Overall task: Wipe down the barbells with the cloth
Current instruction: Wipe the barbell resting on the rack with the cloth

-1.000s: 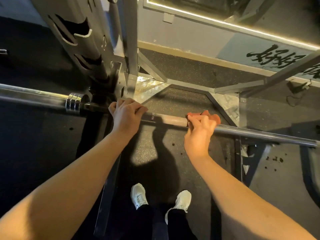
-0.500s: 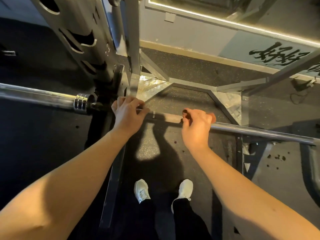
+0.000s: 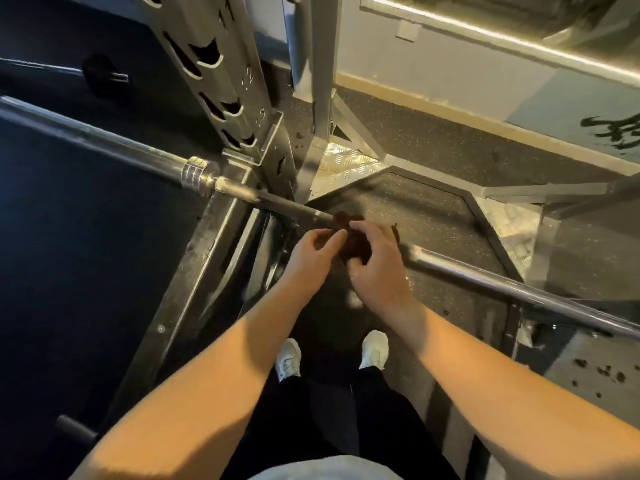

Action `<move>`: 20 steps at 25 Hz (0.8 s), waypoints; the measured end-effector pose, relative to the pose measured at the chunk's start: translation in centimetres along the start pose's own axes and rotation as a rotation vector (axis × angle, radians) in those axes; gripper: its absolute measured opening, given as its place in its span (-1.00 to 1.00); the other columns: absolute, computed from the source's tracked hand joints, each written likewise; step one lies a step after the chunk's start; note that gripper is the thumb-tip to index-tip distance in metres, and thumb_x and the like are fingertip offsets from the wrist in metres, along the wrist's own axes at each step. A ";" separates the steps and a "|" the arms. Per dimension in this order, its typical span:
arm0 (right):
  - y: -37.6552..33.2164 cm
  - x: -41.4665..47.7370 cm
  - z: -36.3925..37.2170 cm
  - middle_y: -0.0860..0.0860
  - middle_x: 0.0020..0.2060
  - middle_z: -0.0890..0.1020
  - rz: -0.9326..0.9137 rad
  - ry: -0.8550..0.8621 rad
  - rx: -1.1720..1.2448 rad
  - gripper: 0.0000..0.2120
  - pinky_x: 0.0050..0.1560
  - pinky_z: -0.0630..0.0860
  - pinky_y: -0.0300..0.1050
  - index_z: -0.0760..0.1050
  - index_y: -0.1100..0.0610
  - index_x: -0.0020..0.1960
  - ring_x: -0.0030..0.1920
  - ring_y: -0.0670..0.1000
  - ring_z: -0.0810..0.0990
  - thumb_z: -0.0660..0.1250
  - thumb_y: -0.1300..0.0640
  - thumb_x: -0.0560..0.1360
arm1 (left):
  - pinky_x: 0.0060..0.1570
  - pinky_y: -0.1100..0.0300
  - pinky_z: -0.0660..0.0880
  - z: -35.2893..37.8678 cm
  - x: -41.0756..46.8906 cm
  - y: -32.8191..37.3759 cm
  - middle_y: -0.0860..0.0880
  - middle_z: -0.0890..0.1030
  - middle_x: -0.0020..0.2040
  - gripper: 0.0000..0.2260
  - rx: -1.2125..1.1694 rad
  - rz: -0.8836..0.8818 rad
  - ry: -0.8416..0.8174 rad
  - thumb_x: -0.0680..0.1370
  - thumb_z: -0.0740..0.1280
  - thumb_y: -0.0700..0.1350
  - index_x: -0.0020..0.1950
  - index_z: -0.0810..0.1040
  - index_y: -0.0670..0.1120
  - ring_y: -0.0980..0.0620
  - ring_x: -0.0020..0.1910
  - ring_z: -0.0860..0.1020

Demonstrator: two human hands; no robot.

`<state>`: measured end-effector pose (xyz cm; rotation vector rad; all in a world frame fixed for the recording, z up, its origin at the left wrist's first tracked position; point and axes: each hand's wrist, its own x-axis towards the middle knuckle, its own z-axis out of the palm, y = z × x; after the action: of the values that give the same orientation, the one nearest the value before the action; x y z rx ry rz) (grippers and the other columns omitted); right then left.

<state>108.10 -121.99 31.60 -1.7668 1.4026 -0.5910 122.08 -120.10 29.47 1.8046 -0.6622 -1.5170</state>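
Speckled gym floor (image 3: 433,209), rack (image 3: 221,81) | right hand (image 3: 377,268) fingers clamp cloth (image 3: 355,245) on barbell (image 3: 485,280) | left hand (image 3: 310,258) fingers unclear

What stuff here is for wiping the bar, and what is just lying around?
For the job:
- long silver steel barbell
- crumpled dark reddish-brown cloth
- right hand, gripping the cloth
- left hand, fingertips at the cloth

Just there:
- grey notched steel rack upright
- shiny diamond-plate floor panel
- white shoes
- dark crumbs on the floor
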 end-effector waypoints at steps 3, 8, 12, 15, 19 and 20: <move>0.9 -0.1 -2.1 0.00 0.24 0.46 -0.072 -0.117 0.029 -0.49 0.39 0.45 -0.15 0.43 0.11 0.37 0.27 -0.10 0.46 0.41 0.36 0.46 | 0.23 -0.10 0.59 1.7 -0.8 -0.5 0.01 0.69 0.15 -0.35 -0.132 -0.075 0.063 0.28 0.51 0.32 0.29 0.56 0.06 0.00 0.16 0.67; 2.8 -0.4 -4.1 -0.02 0.23 0.47 -0.098 -0.081 -0.115 -0.59 0.34 0.47 -0.04 0.46 0.08 0.34 0.27 -0.02 0.44 0.43 0.17 0.53 | 0.10 0.02 0.64 1.3 -2.8 0.3 -0.05 0.66 0.01 -0.80 -0.116 0.025 0.407 0.48 0.45 -0.12 0.09 0.58 0.01 -0.04 0.04 0.67; 4.9 0.4 -3.2 0.07 0.34 0.50 -0.074 -0.105 -0.399 -0.55 0.43 0.34 0.21 0.44 0.11 0.42 0.39 0.15 0.41 0.40 0.11 0.55 | -0.17 0.42 0.39 -2.0 -5.7 1.8 0.15 0.51 -0.08 -0.83 0.082 0.177 0.786 0.55 0.35 -0.20 0.13 0.49 -0.07 0.25 -0.12 0.53; 5.6 0.6 -1.1 0.07 0.33 0.52 -0.054 -0.089 -0.447 -0.58 0.41 0.27 0.18 0.47 0.08 0.41 0.38 0.18 0.40 0.38 0.05 0.58 | -0.22 0.48 0.41 -3.8 -5.6 1.2 0.18 0.55 -0.09 -0.88 0.263 0.216 0.769 0.63 0.34 -0.17 0.13 0.54 0.01 0.35 -0.17 0.55; 6.2 1.4 0.8 0.09 0.17 0.56 0.003 0.109 -0.416 -0.75 0.30 0.29 0.15 0.60 0.08 0.25 0.26 0.18 0.41 0.35 0.14 0.59 | 0.00 0.24 0.56 -3.1 -3.3 -1.1 0.11 0.65 -0.21 -0.77 0.413 0.354 0.629 0.60 0.33 -0.17 -0.23 0.62 0.07 0.21 -0.12 0.62; 6.2 1.6 1.0 0.09 0.13 0.56 0.009 0.132 -0.412 -0.78 0.27 0.29 0.14 0.61 0.09 0.21 0.24 0.18 0.41 0.35 0.15 0.58 | 0.03 0.10 0.55 -2.6 -2.5 -1.6 0.09 0.62 -0.21 -0.75 0.458 0.407 0.622 0.57 0.35 -0.15 -0.28 0.58 0.09 0.16 -0.11 0.60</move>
<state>105.66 -123.73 25.80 -2.0689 1.7170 -0.4410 124.05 -116.72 30.07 2.1515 -1.0229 -0.5080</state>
